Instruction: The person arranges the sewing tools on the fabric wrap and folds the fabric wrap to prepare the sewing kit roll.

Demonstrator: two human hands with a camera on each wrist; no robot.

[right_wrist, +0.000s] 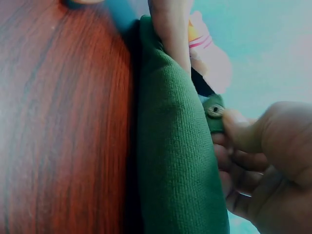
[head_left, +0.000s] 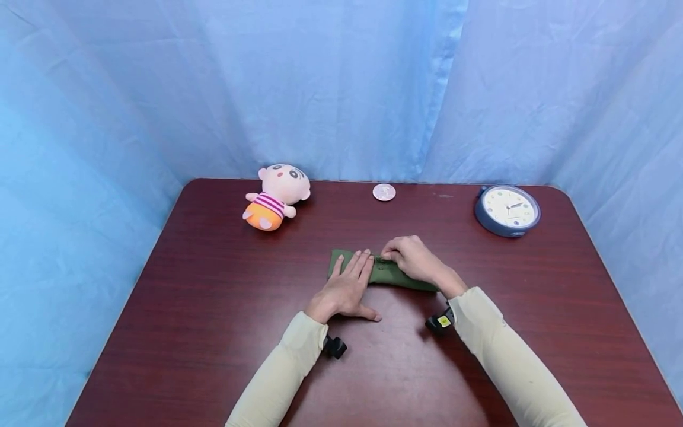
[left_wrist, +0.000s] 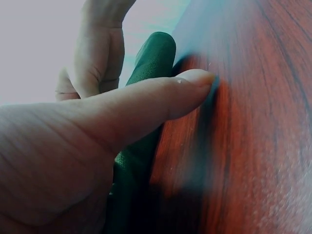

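A long green fabric pouch (head_left: pixel 399 276) lies flat on the dark red wooden table, roughly crosswise. My left hand (head_left: pixel 348 290) rests on its left part with fingers straight and spread, the thumb out over the tabletop. On the pouch's upper side, my right hand (head_left: pixel 418 260) pinches a small green tab (right_wrist: pixel 216 125) between thumb and fingers. A round metal snap shows on that tab in the right wrist view. From the left wrist, the pouch's rounded end (left_wrist: pixel 157 52) appears behind my thumb. Part of the pouch is hidden under both hands.
A plush doll (head_left: pixel 272 198) in a striped top and orange shorts lies at the back left. A small round disc (head_left: pixel 384 192) is near the back edge. At the back right sits a blue-rimmed clock (head_left: pixel 508 210). Blue curtains (head_left: pixel 331 89) surround the table.
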